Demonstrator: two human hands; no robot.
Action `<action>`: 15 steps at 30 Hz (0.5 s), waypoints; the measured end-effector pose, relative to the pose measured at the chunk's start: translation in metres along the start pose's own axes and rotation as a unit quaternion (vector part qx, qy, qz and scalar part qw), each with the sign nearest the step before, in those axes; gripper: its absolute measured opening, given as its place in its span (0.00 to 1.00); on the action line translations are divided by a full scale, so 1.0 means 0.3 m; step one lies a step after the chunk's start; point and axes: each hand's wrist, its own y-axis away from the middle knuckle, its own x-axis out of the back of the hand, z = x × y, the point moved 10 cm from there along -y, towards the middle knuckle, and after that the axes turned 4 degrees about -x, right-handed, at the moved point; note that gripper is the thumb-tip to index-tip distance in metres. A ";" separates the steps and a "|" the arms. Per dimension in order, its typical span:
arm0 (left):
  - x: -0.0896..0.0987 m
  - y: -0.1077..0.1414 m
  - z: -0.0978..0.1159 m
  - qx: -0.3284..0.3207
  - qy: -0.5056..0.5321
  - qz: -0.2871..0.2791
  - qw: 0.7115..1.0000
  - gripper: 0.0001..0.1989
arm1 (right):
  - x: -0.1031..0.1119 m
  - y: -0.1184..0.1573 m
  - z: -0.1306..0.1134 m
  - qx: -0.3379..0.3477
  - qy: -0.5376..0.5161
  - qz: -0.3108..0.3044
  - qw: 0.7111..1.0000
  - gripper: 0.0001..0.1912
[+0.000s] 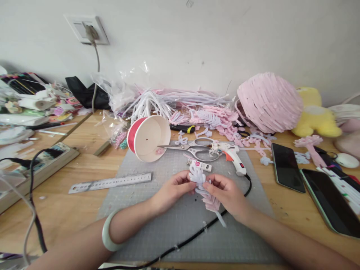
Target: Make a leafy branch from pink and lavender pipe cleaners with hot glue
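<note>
Between my two hands, above the grey cutting mat point(140, 221), is a braided pipe-cleaner piece point(211, 202), white at its looped top and pale pink lower down, with a single stem poking out below. My left hand point(176, 189) pinches its upper part from the left. From the right, my right hand point(227, 193) closes thumb and fingers on its middle. Just behind the hands lie a white lighter point(204, 166) with a pink mark, open scissors point(182, 147) and a white glue gun point(234, 157) with an orange trigger.
A paper tub point(136, 140) lies tipped on its side behind the scissors. A steel ruler point(112, 182) rests at left, near a power strip point(60, 161). The glue gun's black cord point(194, 237) crosses the mat. Two phones point(287, 167) sit at right; pipe cleaners point(152, 103) pile along the wall.
</note>
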 end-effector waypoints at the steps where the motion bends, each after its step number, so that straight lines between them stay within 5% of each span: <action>1: -0.003 0.000 -0.001 0.002 0.003 -0.003 1.000 0.15 | -0.004 0.000 0.000 -0.001 0.000 -0.003 1.000 0.17; 15: -0.043 0.004 -0.006 0.001 -0.051 -0.065 0.997 0.18 | -0.013 0.003 -0.024 0.030 0.030 -0.018 0.999 0.11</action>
